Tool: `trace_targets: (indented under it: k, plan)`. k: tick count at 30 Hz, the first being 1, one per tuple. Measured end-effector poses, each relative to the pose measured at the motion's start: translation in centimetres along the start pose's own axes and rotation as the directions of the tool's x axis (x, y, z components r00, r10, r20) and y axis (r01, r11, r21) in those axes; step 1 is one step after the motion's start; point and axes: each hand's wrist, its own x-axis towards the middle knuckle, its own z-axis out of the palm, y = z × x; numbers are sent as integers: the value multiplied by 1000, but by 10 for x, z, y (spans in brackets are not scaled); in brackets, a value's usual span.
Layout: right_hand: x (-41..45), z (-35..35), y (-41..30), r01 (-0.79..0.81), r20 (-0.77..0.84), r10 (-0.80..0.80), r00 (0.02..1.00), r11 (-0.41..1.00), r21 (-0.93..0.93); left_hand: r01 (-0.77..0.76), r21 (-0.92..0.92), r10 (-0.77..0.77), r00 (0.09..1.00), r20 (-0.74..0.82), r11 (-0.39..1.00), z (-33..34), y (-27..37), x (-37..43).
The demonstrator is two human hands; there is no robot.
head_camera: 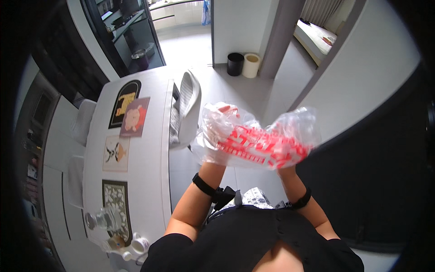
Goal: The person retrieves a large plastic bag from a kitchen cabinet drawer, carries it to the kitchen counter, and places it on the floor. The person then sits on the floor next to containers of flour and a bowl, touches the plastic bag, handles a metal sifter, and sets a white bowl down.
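A clear plastic bag [258, 146] with red printing is spread wide in front of me, over the floor. Both of my hands are inside it or behind its film. My left hand [219, 131] shows through the bag's left part, its fingertips near the upper edge. On the right, my right hand [289, 146] is mostly hidden by the crumpled film and the red print; only the wrist shows plainly below. Whether either hand's fingers are closed on the plastic cannot be made out. Each forearm wears a black strap.
A long white table [149, 153] stands on the left, bearing placemats [115, 153], a glass jug [107, 219] and a white mug [139, 243]. A light chair [190, 108] is at its edge. Ahead, a black bin [235, 64] and a cream bin [251, 66] stand by the wall.
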Motion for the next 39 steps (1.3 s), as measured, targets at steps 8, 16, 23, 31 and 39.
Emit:
trace_targets:
  k: [8,16,23,31,39]
  plan:
    - [283,-70,129,-13,490,102,866,983,-182,-36,578,-122,965,231,815,-33,-114,240]
    - [587,-25,126,-79,625,214,751,968,-237,-210,503,152,976,154,838,-70,-75,502]
    - [791,24,227,-359,441,326,837,933,-9,-351,192,373,923,-94,916,-160,4,698]
    - [1062,-20,255,-250,77,238,968,914,318,134,907,787,458,-414,400,-247,91,914]
    - [1240,57,320,-217,172,215,961,976,-6,334,860,144,943,-301,-386,-278,192,1020]
